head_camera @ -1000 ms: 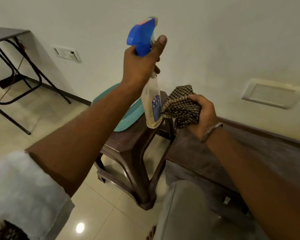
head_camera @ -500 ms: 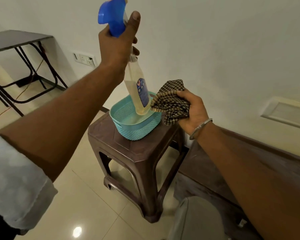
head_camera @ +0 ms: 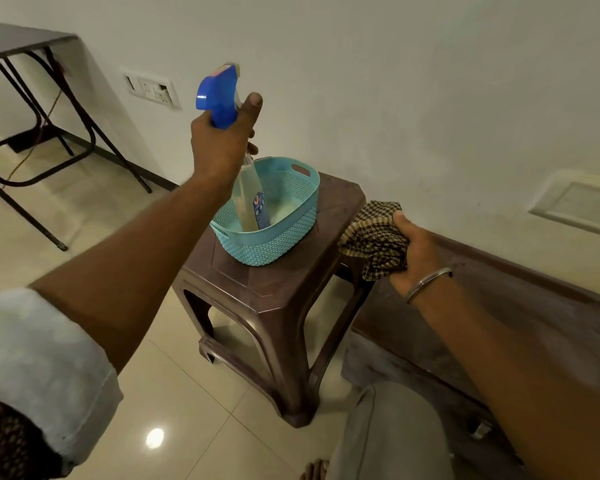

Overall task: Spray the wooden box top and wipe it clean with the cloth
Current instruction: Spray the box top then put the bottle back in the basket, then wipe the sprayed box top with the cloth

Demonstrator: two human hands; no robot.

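Left hand (head_camera: 222, 147) is up at twelve o'clock, fingers (head_camera: 252, 147) wrapped round the neck of the spray bottle (head_camera: 219, 105) and thumb laid along its blue trigger head. The bottle hangs down with its base inside the teal basket (head_camera: 284, 237), which sits on the brown stool (head_camera: 264, 292). Over at two o'clock the right hand (head_camera: 413, 251) has its fingers closed tight on the bunched checked cloth (head_camera: 374, 240), hovering just above the near end of the wooden box top (head_camera: 516, 306). That top runs along the wall from two round to four o'clock, and it wears a pale, dusty film. I can't make out any wet patch on it. So this looks like the hinge between spraying and wiping, with the bottle at the basket and the cloth primed beside the box. Whether spray has landed, I can't tell. If it has, the next move calls for setting the bottle down upright in the basket, letting go, then opening the cloth out and pressing it flat on the wood. If not, the nozzle needs swinging round to three o'clock, pointed down at the top.
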